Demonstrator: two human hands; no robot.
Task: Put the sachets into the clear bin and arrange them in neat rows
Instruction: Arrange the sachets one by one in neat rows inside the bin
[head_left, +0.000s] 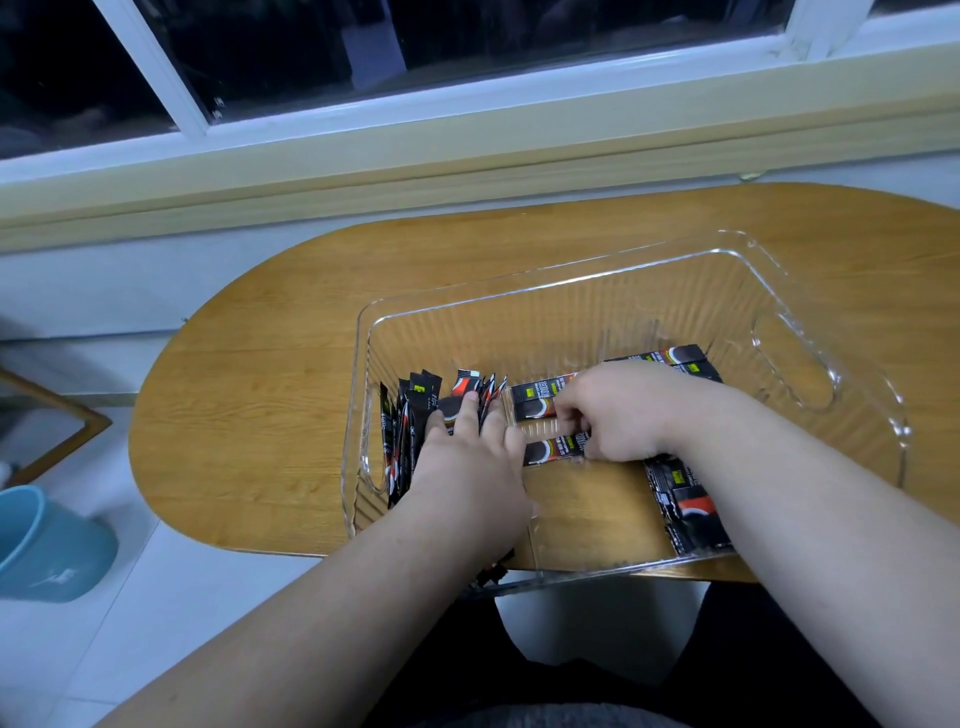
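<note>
Both hands are inside the bin (571, 278), close together but not touching. Left hand (467, 460): fingers straight and together, pressed flat against the right face of the upright row (408, 415), a pack of black-and-red sachets standing on edge along the bin's left wall, beside the left handle slot. The fingertips reach almost to the top edges of the row, and the sachets lean slightly left. Right hand (621, 410): fingers curled down, gripping the right ends of the flat pair (540, 426), two sachets lying side by side on the bin floor at centre, their long sides running left to right. Whether both sachets of the pair are pinched or only one cannot be told, since the knuckles hide the contact. Far stack (675, 361): several sachets lying flat behind the right hand, toward the bin's right end, partly covered by the wrist. Near stack (685, 512): more flat sachets against the near wall, just left of the right forearm. The bin is clear with ribbed walls, and it stands on an oval wooden table (260, 389), its near edge overhanging the table edge. The table sits against a wall under a white-framed window (197, 111). A blue pail (49, 545) stands on the tiled floor to the left.
</note>
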